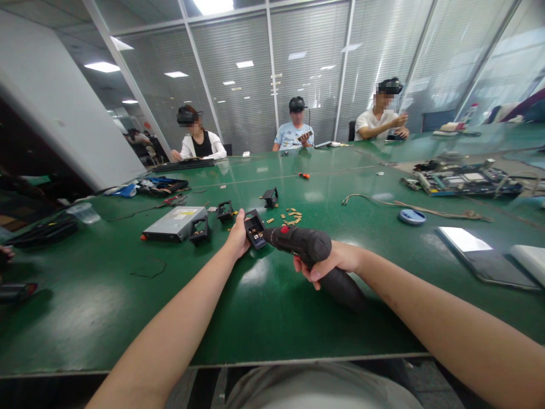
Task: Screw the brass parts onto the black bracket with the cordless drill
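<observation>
My left hand [239, 236] grips a small black plastic box [256, 232] by its left side, its open face toward me with brass-coloured parts inside. Wrapped round the handle of a black cordless drill [300, 243] is my right hand [327, 264]. The drill's nose points left at the box; whether its tip touches the parts cannot be made out. Just beyond the box lie several small brass pieces [293, 216]. Black plastic frames stand nearby, one [269, 197] behind the box, one [224, 211] and another [199, 230] to the left of my left hand.
A silver disc drive [174, 223] lies left, near a clear plastic cup [84, 213]. On the right are a round blue tin [411, 216], a tablet-like slab [485, 255], a cable [443, 209] and circuit boards [468, 179]. An orange screwdriver [303, 175] lies farther back. Three people sit across the table.
</observation>
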Action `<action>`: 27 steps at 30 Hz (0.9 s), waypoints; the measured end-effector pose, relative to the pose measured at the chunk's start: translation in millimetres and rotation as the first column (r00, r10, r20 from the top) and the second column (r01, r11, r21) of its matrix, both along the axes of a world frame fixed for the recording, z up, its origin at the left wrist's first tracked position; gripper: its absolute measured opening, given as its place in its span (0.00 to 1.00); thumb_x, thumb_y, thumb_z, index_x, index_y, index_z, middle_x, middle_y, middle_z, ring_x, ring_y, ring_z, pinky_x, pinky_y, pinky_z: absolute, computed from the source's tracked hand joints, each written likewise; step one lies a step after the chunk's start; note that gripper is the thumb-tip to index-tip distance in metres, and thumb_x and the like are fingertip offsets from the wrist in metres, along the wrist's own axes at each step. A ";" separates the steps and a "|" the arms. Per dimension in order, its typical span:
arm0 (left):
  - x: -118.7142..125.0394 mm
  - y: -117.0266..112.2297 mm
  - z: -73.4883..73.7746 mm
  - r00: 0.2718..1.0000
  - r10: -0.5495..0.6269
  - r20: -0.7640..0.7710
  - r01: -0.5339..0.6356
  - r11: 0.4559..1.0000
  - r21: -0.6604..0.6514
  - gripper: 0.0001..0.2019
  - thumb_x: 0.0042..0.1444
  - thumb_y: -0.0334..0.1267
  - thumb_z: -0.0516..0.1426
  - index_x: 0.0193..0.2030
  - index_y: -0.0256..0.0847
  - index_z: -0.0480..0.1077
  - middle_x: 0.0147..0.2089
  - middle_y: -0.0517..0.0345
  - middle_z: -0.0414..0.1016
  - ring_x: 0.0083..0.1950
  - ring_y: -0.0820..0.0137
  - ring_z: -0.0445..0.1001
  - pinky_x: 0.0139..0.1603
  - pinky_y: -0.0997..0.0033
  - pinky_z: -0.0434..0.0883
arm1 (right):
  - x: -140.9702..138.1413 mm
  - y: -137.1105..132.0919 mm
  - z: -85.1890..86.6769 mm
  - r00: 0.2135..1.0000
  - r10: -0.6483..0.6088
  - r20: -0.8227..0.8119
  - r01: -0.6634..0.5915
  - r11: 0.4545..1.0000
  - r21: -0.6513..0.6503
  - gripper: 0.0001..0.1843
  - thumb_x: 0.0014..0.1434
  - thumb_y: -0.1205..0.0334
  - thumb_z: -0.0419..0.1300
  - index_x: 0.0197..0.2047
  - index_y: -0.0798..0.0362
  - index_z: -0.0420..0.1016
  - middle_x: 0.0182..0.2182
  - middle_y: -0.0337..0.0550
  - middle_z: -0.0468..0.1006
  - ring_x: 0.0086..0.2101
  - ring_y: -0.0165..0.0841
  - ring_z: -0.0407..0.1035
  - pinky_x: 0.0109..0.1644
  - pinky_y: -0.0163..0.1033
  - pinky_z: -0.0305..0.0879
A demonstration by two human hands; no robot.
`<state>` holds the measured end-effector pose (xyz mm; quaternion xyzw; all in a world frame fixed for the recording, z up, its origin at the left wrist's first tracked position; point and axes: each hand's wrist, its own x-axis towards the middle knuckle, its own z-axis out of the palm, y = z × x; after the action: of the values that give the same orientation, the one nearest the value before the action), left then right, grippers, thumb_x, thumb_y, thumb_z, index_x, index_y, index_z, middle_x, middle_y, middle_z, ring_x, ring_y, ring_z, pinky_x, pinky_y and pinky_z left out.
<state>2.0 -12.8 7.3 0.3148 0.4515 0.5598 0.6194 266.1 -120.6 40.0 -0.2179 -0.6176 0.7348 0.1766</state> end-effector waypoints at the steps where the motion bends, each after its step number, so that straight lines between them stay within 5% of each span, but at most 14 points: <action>1: 0.2 -0.1 0.3 1.000 0.001 -0.008 -0.001 1.000 0.001 0.25 0.64 0.61 0.51 0.38 0.38 0.71 0.30 0.49 0.80 0.31 0.62 0.81 0.39 0.63 0.78 | 0.1 -0.7 1.0 1.000 -0.002 0.002 0.002 1.000 0.004 0.20 0.42 0.66 0.73 0.39 0.59 0.76 0.26 0.39 0.80 0.21 0.32 0.74 0.28 0.38 0.72; 27: 2.2 -0.4 -1.9 1.000 0.015 -0.021 -0.014 0.999 0.041 0.23 0.64 0.59 0.53 0.38 0.39 0.70 0.28 0.53 0.78 0.26 0.65 0.78 0.33 0.66 0.76 | 1.1 1.7 -3.2 1.000 -0.004 -0.013 0.004 1.000 0.010 0.21 0.43 0.66 0.74 0.41 0.60 0.77 0.27 0.40 0.80 0.24 0.34 0.77 0.29 0.37 0.74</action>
<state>4.2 -13.2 5.4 0.3297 0.4489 0.5701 0.6040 267.2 -118.9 36.8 -0.2133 -0.6196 0.7328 0.1831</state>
